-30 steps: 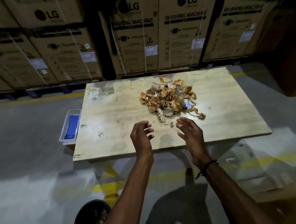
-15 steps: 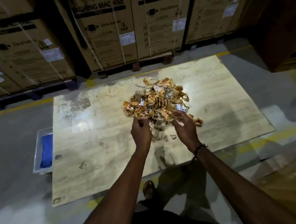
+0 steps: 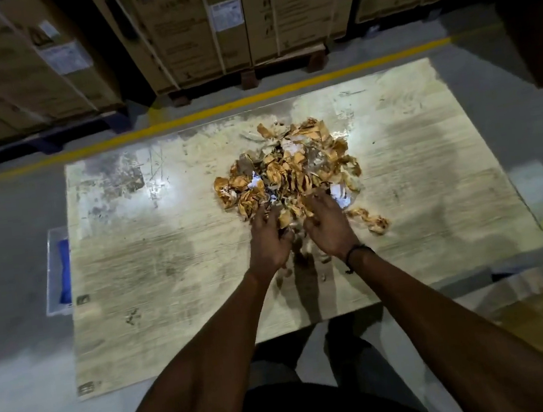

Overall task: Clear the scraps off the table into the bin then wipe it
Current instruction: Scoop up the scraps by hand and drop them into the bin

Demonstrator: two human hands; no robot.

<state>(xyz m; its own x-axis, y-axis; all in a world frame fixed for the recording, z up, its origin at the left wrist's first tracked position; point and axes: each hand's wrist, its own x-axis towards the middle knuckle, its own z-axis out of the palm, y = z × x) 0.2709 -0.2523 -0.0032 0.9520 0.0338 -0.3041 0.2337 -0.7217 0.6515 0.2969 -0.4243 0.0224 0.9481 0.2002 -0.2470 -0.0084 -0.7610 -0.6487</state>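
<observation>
Resting on one pale, stained table [image 3: 170, 288] is a single heap of scraps [image 3: 288, 172], mostly crumpled orange-brown pieces with a few white and blue bits, lying toward the far middle of the top. One stray twisted scrap [image 3: 374, 221] is lying just right of the heap's near edge, and several small crumbs [image 3: 322, 258] are sitting between the wrists. Two hands are reaching into the near edge of the heap: the left hand [image 3: 267, 237] is curling its fingers into the scraps, and the right hand [image 3: 330, 229], with a dark band at the wrist, is doing the same just beside it; whether either is actually gripping any scraps cannot be told. One clear tray [image 3: 51, 269] holding something blue is sitting on the floor, partly hidden under the table's left edge.
</observation>
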